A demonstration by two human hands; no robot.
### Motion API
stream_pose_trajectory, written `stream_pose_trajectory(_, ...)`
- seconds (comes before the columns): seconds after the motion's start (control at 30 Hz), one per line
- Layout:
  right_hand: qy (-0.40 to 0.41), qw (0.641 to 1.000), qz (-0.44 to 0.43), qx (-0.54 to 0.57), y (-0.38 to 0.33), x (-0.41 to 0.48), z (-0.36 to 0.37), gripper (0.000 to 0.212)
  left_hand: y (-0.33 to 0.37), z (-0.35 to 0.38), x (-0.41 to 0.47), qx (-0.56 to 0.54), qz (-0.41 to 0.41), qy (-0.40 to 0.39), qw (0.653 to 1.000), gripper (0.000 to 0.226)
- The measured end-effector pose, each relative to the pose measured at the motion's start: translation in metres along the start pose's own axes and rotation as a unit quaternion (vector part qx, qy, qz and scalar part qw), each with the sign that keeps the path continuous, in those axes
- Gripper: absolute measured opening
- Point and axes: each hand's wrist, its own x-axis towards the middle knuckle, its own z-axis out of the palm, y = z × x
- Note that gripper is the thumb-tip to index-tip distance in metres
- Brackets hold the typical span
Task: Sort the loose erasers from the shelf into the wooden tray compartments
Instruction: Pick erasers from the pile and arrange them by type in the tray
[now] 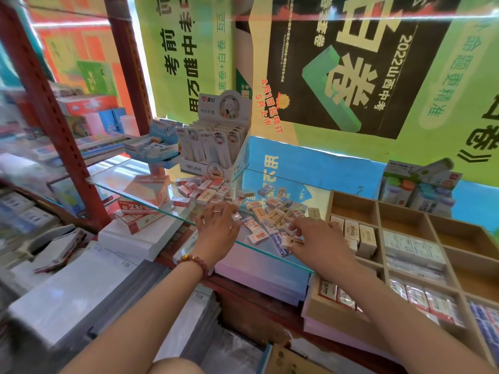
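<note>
Several loose erasers (270, 211) in red, blue and cream wrappers lie scattered on the glass shelf (140, 194). My left hand (220, 225) reaches over the pile's left part and pinches a small red-wrapped eraser (237, 217) at its fingertips. My right hand (316, 238) is over the pile's right edge and holds a cream eraser (293, 242) between thumb and fingers. To the right stands the wooden tray (379, 220); its near compartments hold rows of cream, white, red and blue erasers, and the far ones show bare wood.
An orange-and-white box (147, 195) lies at the shelf's left. A display carton of packaged stationery (216, 152) stands behind the pile. Green and white packages (418, 187) sit beyond the tray. Stacks of paper (259, 268) lie under the shelf.
</note>
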Motion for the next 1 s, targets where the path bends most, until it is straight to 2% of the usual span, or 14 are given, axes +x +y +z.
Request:
stream_pose_trajectory(0.13,0.001,1.0,0.003,-0.005,-0.0021,-0.0003,-0.0006,0.035,-0.0044,-0.0005,0.0032,0.038,0.008,0.021,0.999,0.026)
stream_pose_trajectory(0.23,0.001,1.0,0.001,-0.002,-0.0036,-0.0003,-0.0026,0.038,-0.0016,0.001,0.002,0.017,0.013,0.04,0.999,0.025)
stream_pose_trajectory(0.4,-0.008,1.0,-0.001,0.003,-0.0061,-0.0015,-0.0058,0.038,0.0,0.0022,0.0021,-0.015,0.0,0.028,1.0,0.023)
stream_pose_trajectory(0.57,-0.013,1.0,-0.004,0.008,-0.0064,-0.0021,-0.0055,0.034,-0.0013,0.0044,-0.0002,-0.005,-0.007,0.026,1.0,0.028)
stream_pose_trajectory(0.83,-0.02,1.0,-0.003,0.021,-0.0045,-0.0008,-0.0046,0.034,-0.0004,0.0008,-0.0009,-0.08,-0.034,0.043,0.995,0.025)
stream_pose_trajectory(1.0,-0.024,0.999,-0.001,0.027,-0.0041,-0.0006,-0.0052,0.033,-0.0024,0.0005,0.0005,-0.072,-0.045,0.044,0.995,0.026)
